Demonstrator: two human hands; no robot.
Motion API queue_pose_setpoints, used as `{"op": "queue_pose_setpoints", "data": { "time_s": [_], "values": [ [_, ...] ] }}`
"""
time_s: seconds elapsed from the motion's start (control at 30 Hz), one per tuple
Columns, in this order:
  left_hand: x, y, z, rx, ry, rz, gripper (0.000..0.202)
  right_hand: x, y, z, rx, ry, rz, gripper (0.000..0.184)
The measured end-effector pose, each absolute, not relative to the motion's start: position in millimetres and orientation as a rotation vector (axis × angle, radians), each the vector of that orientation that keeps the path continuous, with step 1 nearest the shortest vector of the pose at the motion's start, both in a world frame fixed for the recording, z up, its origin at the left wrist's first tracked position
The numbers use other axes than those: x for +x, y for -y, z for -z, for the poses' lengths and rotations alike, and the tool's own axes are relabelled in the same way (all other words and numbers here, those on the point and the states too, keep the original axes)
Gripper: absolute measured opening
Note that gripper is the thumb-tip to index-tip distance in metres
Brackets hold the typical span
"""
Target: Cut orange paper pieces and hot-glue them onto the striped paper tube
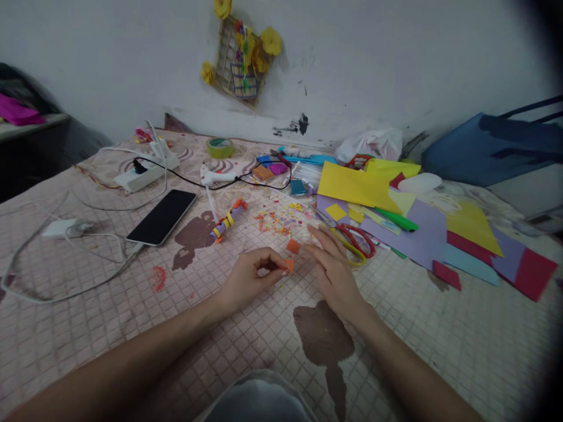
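Note:
Between the thumb and forefinger of my left hand (254, 274) is a small orange paper piece (289, 265). Just beyond it, a second orange square (293, 246) lies on the patterned tablecloth (246, 340). My right hand (332, 266) is open, its fingers stretched out beside that square; I cannot tell whether they touch it. Scissors with red handles (358, 239) and a pair with yellow handles (352, 249) rest just past my right hand. Small paper scraps (277, 223) are scattered ahead of both hands. A purple paper roll with yellow and orange bands (229, 221) lies ahead of my left hand.
Coloured sheets (417, 234) spread over the right side. A glue gun (217, 176), green tape roll (220, 147) and power strip (147, 170) sit toward the back. A phone (162, 217) on a charging cable lies at left. The wall (378, 70) stands behind.

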State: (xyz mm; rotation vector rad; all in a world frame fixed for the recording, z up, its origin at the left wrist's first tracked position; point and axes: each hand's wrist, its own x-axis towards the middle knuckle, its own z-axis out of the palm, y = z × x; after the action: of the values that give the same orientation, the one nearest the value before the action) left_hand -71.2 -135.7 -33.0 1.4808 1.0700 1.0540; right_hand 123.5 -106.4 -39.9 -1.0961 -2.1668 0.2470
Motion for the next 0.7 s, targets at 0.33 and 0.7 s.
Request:
{"op": "queue_pose_setpoints", "data": {
  "time_s": [0.33,0.7],
  "values": [
    [-73,136,35,1.587,-1.038,-1.047,0.007,120,113,26,-1.14,1.77,-1.127,0.018],
    [-67,137,40,1.271,-0.887,-1.071,0.014,101,127,35,-1.04,1.418,-1.585,0.019]
  ]
}}
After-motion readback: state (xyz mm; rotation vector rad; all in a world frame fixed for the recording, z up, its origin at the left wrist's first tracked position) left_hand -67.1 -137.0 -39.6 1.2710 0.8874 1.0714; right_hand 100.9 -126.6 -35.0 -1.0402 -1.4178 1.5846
